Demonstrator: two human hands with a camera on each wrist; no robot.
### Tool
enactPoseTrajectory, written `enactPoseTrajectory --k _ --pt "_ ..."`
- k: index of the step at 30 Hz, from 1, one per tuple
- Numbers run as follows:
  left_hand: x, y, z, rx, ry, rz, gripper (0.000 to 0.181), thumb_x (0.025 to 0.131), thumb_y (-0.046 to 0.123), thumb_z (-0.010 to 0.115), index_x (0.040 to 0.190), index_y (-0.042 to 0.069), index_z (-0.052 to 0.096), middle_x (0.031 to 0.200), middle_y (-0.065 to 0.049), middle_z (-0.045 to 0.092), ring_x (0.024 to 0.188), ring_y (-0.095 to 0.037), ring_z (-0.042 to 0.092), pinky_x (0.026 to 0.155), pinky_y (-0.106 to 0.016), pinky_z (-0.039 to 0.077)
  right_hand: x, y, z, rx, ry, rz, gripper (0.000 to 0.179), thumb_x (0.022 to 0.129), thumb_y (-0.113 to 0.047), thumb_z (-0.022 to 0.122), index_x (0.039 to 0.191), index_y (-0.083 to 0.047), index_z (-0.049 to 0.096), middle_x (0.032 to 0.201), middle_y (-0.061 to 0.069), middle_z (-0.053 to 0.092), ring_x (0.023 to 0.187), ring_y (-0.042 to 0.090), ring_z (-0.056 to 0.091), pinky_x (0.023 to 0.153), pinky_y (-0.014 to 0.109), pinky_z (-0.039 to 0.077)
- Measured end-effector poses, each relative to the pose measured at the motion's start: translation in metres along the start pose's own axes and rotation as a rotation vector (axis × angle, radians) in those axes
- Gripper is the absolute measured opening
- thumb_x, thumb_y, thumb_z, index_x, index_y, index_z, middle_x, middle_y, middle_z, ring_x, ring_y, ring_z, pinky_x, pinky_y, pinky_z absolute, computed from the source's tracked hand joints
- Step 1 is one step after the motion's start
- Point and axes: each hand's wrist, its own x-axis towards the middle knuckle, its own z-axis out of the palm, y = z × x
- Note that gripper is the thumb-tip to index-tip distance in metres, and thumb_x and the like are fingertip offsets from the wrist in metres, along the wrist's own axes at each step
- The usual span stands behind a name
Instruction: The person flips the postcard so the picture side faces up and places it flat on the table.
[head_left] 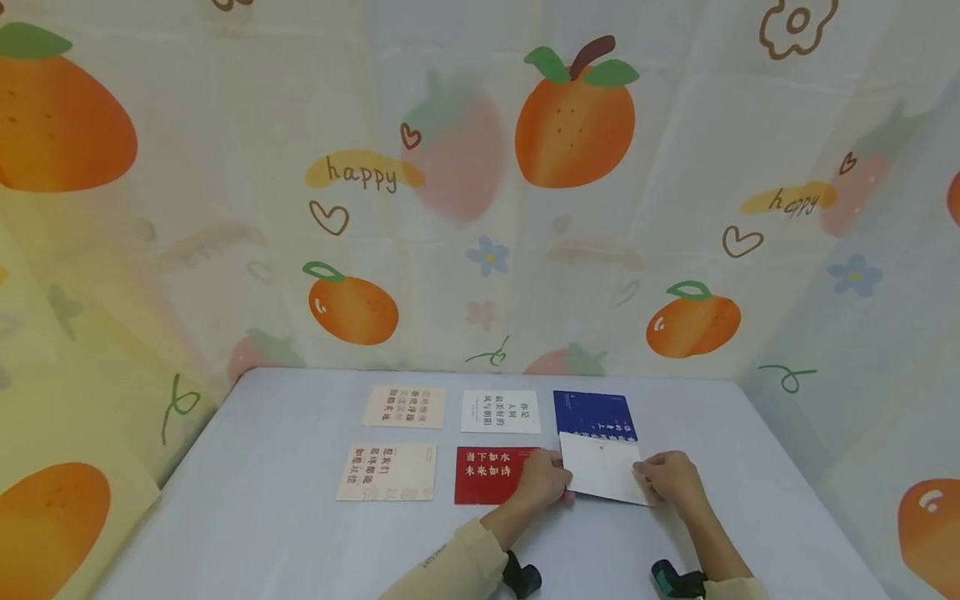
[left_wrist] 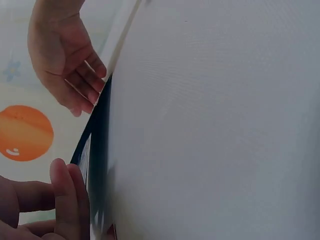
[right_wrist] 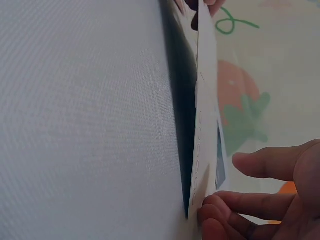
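Observation:
A card with its plain white side up (head_left: 602,468) is held between both hands at the front right of the cards, its near edge raised off the table. My left hand (head_left: 542,478) grips its left edge, just over the right end of a red card (head_left: 480,477) with white characters. At the opposite edge, my right hand (head_left: 673,479) holds the card by the fingers; in the right wrist view the thumb (right_wrist: 265,162) stands apart from it. Just beyond lies a dark blue card (head_left: 592,410), its near part covered by the white one.
A white card (head_left: 501,411) and a beige card (head_left: 405,406) lie in the back row. Another beige card (head_left: 386,472) lies front left. The white tabletop (head_left: 247,500) meets a fruit-patterned curtain (head_left: 465,275) behind. Black wrist devices (head_left: 678,581) sit at both cuffs.

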Motion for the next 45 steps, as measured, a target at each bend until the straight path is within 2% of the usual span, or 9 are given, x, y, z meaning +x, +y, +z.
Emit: enactPoseTrajectory --k 6,8,13,17,24,30,35,38,45 --pt "0.0 -0.001 0.0 0.005 0.036 -0.032 0.051 0.085 -0.004 0.063 0.135 -0.008 0.052 0.113 -0.019 0.068 0.047 -0.009 0.061 0.048 -0.018 0.043 -0.004 -0.003 -0.001 -0.049 0.007 0.004 0.033 0.089 -0.016 0.061 0.099 0.015 0.065 0.076 0.015 0.065 0.067 0.02 0.056 0.055 0.028 0.046" --pt "0.0 -0.001 0.0 0.003 0.038 -0.032 0.051 0.085 -0.003 0.063 0.135 -0.008 0.051 0.115 -0.021 0.067 0.047 -0.009 0.062 0.048 -0.018 0.043 -0.003 -0.002 -0.001 -0.045 0.016 0.001 0.032 0.089 -0.014 0.061 0.098 0.015 0.065 0.076 0.015 0.066 0.067 0.02 0.056 0.055 0.028 0.046" --pt "0.001 -0.004 -0.001 0.028 0.039 -0.022 0.047 0.087 -0.002 0.062 0.132 -0.009 0.054 0.1 -0.016 0.07 0.047 -0.01 0.061 0.047 -0.018 0.042 0.0 0.004 -0.001 -0.026 0.038 -0.002 0.029 0.087 -0.01 0.06 0.097 0.016 0.066 0.075 0.014 0.067 0.068 0.02 0.058 0.055 0.028 0.047" --pt "-0.002 -0.006 -0.002 0.115 0.04 0.031 0.035 0.088 -0.001 0.061 0.122 -0.008 0.062 0.077 -0.009 0.064 0.045 -0.011 0.058 0.044 -0.017 0.038 0.001 0.007 0.001 -0.002 0.045 0.008 0.028 0.087 -0.007 0.06 0.1 0.017 0.065 0.079 0.018 0.068 0.068 0.02 0.059 0.057 0.028 0.049" --pt "-0.003 -0.011 -0.006 0.223 0.036 0.15 0.01 0.087 -0.001 0.062 0.087 -0.005 0.071 0.051 -0.004 0.054 0.041 -0.011 0.052 0.041 -0.016 0.034 0.005 0.013 0.005 0.022 0.044 0.013 0.026 0.088 -0.006 0.06 0.101 0.017 0.065 0.081 0.02 0.068 0.068 0.02 0.059 0.057 0.028 0.049" --pt "0.002 -0.015 -0.008 0.234 0.069 0.194 0.013 0.085 0.001 0.066 0.094 -0.004 0.075 0.064 -0.004 0.064 0.049 -0.008 0.052 0.042 -0.017 0.04 0.004 0.014 0.004 0.045 0.056 0.014 0.028 0.088 -0.007 0.059 0.104 0.015 0.064 0.09 0.023 0.067 0.074 0.022 0.059 0.059 0.028 0.049" --pt "0.003 -0.015 -0.012 0.223 0.136 0.263 0.011 0.086 0.007 0.068 0.088 0.002 0.077 0.077 -0.003 0.07 0.065 -0.008 0.053 0.05 -0.021 0.046 0.0 0.012 -0.002 0.076 0.074 -0.01 0.027 0.089 -0.007 0.059 0.105 0.014 0.063 0.089 0.022 0.067 0.075 0.022 0.059 0.06 0.027 0.048" --pt "0.003 -0.011 -0.015 0.201 0.166 0.291 0.01 0.086 0.01 0.068 0.086 0.004 0.077 0.075 -0.001 0.069 0.068 -0.008 0.053 0.054 -0.021 0.045 -0.002 0.009 -0.005 0.114 0.073 -0.018 0.027 0.089 -0.007 0.059 0.106 0.013 0.062 0.086 0.019 0.066 0.072 0.02 0.058 0.06 0.026 0.048" --pt "0.0 -0.004 -0.017 0.128 0.178 0.309 0.011 0.087 0.01 0.067 0.088 0.003 0.076 0.065 0.0 0.065 0.056 -0.006 0.052 0.049 -0.019 0.044 -0.007 0.003 -0.01 0.199 0.099 -0.014 0.024 0.09 -0.007 0.061 0.105 0.011 0.061 0.083 0.015 0.064 0.069 0.018 0.057 0.059 0.026 0.05"
